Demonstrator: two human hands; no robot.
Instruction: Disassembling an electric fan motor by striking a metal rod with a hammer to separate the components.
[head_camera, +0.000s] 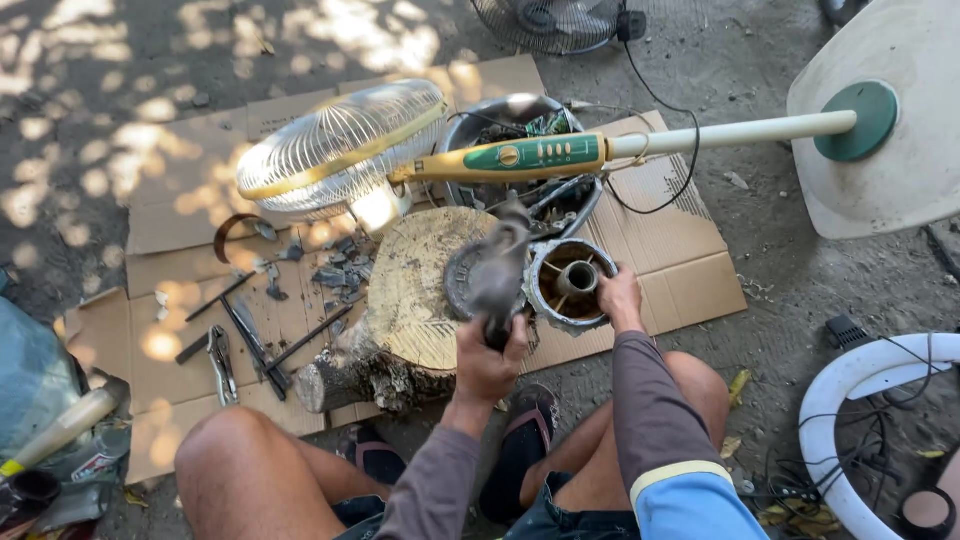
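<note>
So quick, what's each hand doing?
Left hand: closed around a hammer handle.
Right hand: gripping the round metal housing.

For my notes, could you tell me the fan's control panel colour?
Green, on the control panel; head view.

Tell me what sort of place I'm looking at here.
Likely an outdoor, makeshift fan repair or scrap spot. Flattened cardboard covers bare ground, a stump serves as a workbench, and fan parts lie about. The left hand grips a hammer; the right hand steadies a motor housing.
</note>
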